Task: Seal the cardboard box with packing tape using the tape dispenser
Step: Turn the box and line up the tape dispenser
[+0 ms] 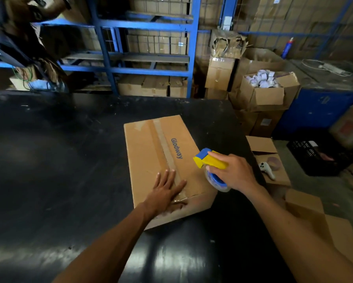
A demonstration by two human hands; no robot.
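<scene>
A closed brown cardboard box (pixel 151 148) printed "Glodway" lies flat on the black table (pixel 49 160). A strip of clear tape (pixel 164 146) runs along its centre seam and folds over the near edge. My left hand (pixel 166 193) presses flat on the box top at the near end of the seam, fingers straight, thumb over the edge. My right hand (pixel 233 172) grips the yellow and blue tape dispenser (pixel 207 160), held just above the box's near right corner. Its clear tape roll (pixel 217 182) hangs below my fingers.
Right of the table stand open cardboard boxes (pixel 273 160), one holding a white tape dispenser (pixel 266 169). A box of tape rolls (pixel 261 86) and a black crate (pixel 316 156) sit farther right. Blue shelving (pixel 147 48) with cartons stands behind. A dark-clothed person (pixel 18 37) stands at upper left.
</scene>
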